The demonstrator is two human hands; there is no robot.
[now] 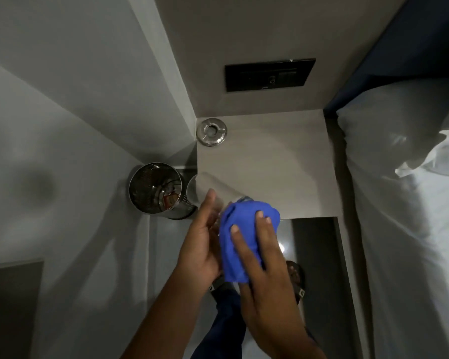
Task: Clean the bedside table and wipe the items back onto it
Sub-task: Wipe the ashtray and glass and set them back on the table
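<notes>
My left hand (201, 244) holds a clear drinking glass (208, 189) that lies tilted, its mouth pointing up and left over the table's front-left corner. My right hand (259, 250) presses a crumpled blue cloth (241, 229) against the glass's base end. The grey bedside table (270, 161) lies just beyond my hands. A round metal ashtray (211, 131) stands in its far-left corner.
A shiny metal waste bin (157, 193) with litter inside stands on the floor left of the table. A dark switch panel (268, 74) is on the wall above. The bed with white pillow and sheets (405, 177) borders the table's right side. My feet show below.
</notes>
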